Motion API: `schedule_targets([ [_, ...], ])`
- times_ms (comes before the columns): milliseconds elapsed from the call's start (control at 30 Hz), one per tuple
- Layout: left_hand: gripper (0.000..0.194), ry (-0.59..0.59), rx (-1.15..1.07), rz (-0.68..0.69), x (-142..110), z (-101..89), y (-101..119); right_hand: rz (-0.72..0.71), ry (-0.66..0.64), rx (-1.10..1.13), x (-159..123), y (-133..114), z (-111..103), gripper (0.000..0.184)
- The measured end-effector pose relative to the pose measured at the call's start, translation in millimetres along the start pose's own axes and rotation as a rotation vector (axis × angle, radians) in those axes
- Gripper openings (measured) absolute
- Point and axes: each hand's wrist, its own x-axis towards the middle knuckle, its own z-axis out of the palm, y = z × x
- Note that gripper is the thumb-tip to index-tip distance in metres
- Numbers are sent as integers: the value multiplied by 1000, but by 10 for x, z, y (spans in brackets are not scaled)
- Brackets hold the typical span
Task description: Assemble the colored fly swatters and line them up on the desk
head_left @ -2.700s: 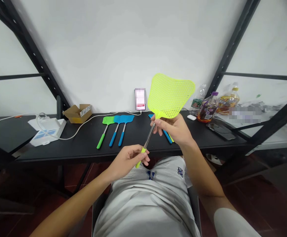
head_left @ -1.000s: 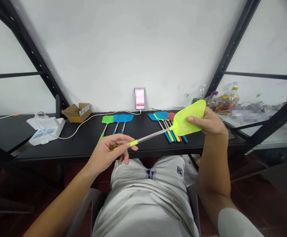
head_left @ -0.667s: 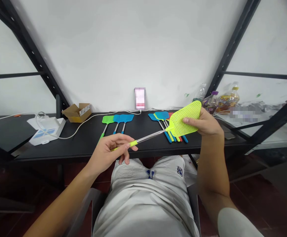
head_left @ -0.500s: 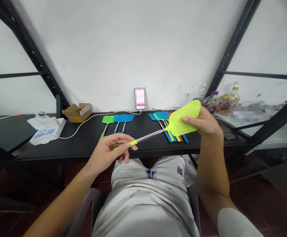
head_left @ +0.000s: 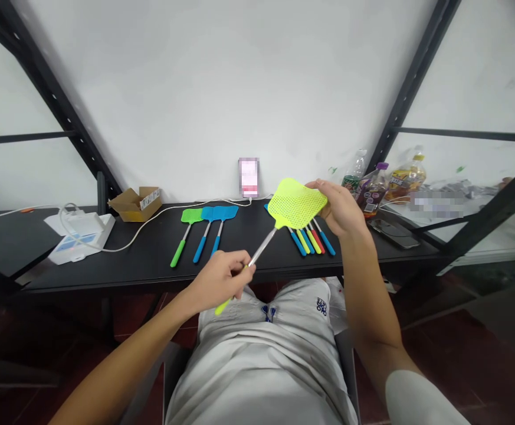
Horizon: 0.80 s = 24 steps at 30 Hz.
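A yellow-green fly swatter (head_left: 296,204) is held up over the table's front edge, its perforated head toward the wall and its handle slanting down toward my lap. My left hand (head_left: 225,276) is closed around the handle, near where the metal shaft begins. At the head's right edge, my right hand (head_left: 342,206) pinches the mesh between thumb and fingers. Left of centre lie a green fly swatter (head_left: 178,252) and two blue fly swatters (head_left: 220,213), side by side. Behind the held head, several more swatters (head_left: 314,241) lie bunched, with blue, yellow and red handles showing.
A phone (head_left: 249,177) leans on the wall, wired to a white cable. An open cardboard box (head_left: 137,204) and a white device (head_left: 82,235) stand at the left. At the right are bottles (head_left: 372,190) and a dark phone (head_left: 394,232) on the black table (head_left: 146,268).
The swatter's head has swung left and its handle steepened toward my lap. My left hand has closed firmly around the handle. My right hand has moved left, still gripping the head's edge.
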Motion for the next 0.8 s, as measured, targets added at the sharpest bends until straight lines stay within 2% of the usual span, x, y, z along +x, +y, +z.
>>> schedule_targets([
  [133,32,231,90,-68,267,-64,-117,31,44,-72,72,27,-151,31],
  [267,30,339,523,-197,532,-169,-323,83,-9,-199,150,107,-382,32],
  [367,32,310,734,-332,700,-198,-454,108,-8,-406,228,230,-530,30],
  [467,34,245,824,-425,840,-176,-536,132,18,-829,319,391,-636,26],
  [567,38,211,879,-474,957,-135,-595,271,-51,-1184,409,560,-701,26],
  [700,43,216,914,-468,1087,-103,-651,512,-212,-1337,486,751,-747,27],
  [800,44,216,937,-456,1170,-107,-662,569,-228,-1373,514,852,-778,27],
])
